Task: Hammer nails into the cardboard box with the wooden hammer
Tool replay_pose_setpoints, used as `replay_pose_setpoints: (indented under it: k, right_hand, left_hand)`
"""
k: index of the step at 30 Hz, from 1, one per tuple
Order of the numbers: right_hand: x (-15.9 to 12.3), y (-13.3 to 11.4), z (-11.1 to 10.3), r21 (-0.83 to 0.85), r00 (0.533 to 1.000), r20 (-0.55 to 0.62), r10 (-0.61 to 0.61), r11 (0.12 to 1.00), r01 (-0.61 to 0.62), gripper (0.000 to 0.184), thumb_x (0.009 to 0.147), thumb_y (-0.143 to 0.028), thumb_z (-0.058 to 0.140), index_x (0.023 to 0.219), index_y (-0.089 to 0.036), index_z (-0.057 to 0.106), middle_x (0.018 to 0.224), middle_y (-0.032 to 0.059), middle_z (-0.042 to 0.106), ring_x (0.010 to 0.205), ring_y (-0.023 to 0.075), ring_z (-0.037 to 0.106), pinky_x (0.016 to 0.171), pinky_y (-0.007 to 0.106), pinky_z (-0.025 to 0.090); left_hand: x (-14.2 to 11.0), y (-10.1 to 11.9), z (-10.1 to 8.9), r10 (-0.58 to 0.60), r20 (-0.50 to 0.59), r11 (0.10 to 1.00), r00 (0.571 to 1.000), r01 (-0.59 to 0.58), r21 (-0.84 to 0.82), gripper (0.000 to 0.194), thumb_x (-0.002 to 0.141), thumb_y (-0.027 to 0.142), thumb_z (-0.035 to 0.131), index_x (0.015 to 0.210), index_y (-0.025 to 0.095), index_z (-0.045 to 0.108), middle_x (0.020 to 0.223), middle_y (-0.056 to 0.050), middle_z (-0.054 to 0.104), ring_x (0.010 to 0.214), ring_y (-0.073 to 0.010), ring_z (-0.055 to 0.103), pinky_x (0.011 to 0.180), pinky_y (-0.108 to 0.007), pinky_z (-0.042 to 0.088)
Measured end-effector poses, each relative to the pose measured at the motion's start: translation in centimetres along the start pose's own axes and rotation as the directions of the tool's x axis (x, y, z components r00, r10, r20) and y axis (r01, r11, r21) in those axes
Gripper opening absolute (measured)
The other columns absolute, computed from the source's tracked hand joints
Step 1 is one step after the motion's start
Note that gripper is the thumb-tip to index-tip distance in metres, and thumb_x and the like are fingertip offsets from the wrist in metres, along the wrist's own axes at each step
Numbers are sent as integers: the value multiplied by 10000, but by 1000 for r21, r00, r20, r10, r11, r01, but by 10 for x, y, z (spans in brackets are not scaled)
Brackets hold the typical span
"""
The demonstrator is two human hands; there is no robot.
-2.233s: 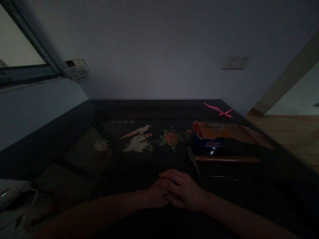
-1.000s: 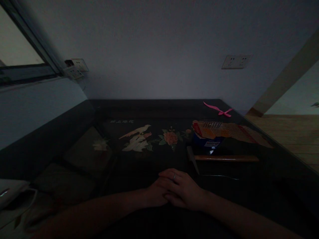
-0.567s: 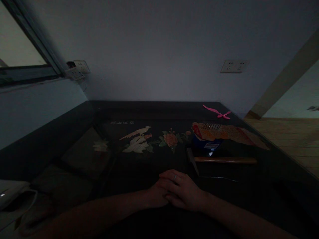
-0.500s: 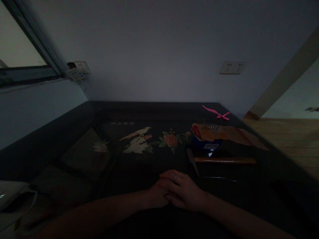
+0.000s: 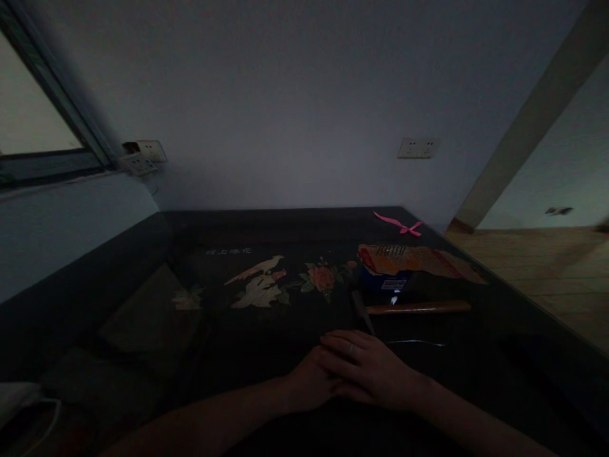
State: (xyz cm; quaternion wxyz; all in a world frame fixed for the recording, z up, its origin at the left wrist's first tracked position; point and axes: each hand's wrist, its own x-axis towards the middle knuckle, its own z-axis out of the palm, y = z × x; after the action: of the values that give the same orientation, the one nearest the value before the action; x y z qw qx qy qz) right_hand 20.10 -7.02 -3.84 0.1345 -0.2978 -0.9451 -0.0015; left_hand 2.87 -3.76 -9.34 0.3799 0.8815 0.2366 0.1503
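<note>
My right hand [image 5: 373, 368], with a ring on one finger, lies closed over my left hand [image 5: 304, 384] at the front of the dark table [image 5: 266, 225]. The left fingers are mostly hidden beneath it. Just beyond the right hand is a hammer [image 5: 419, 308], its head to the left and its wooden handle pointing right. A thin bent wire [image 5: 416, 342] lies nearer me than the handle. Behind the hammer, a torn piece of cardboard [image 5: 419, 259] rests on a blue box [image 5: 375, 280]. Several thin dark pieces, perhaps nails, lie in a row on the cardboard.
A pink ribbon [image 5: 404, 227] lies at the far right corner. The tabletop bears a bird picture [image 5: 257, 292] and a flower picture [image 5: 321, 278]. At the left edge is a white object [image 5: 19, 397] with a cable. Wall sockets [image 5: 417, 148] are behind the table.
The view has tilted up and turned slightly right, so the table's things sit lower and further left. My clasped hands have shifted a little right, closer to the hammer head.
</note>
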Motion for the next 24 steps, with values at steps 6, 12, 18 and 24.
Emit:
replay_pose_setpoints:
  k: [6, 12, 18, 24]
  right_hand:
    - [-77, 50, -15, -148, 837, -172, 520, 826, -544, 373, 926, -255, 437, 1288, -225, 523, 1274, 114, 586, 1192, 255, 508, 991, 433, 423]
    - [-141, 94, -4, -150, 613, -221, 758, 595, -790, 465, 885, -288, 464, 1327, -148, 497, 1380, 185, 488, 1237, 332, 463, 978, 503, 417]
    - [-144, 90, 5, -161, 558, -147, 817, 537, -828, 520, 847, -308, 528, 1355, -208, 480, 1415, 136, 470, 1320, 350, 349, 998, 541, 363]
    - [-144, 81, -2, -166, 531, -110, 840, 511, -843, 529, 851, -294, 533, 1370, -232, 454, 1411, 122, 472, 1310, 355, 347, 986, 567, 347]
  left_hand:
    - [3, 16, -11, -80, 36, 970, 996, 86, -228, 265, 890, 258, 430, 691, 149, 566, 555, 31, 533, 527, -88, 505, 536, -178, 373]
    - [5, 24, -13, -158, 44, 960, 986, 164, -229, 277, 893, 323, 427, 694, 162, 532, 572, 29, 532, 533, -94, 517, 565, -194, 392]
    - [10, 36, -21, -149, -69, 987, 986, 144, -77, 181, 887, 311, 455, 885, 182, 583, 818, -19, 640, 785, -147, 602, 750, -255, 454]
    - [61, 49, -52, 93, -311, 985, 946, -42, 166, 252, 856, 288, 513, 1090, 200, 541, 1145, -80, 569, 1113, -208, 512, 995, -364, 380]
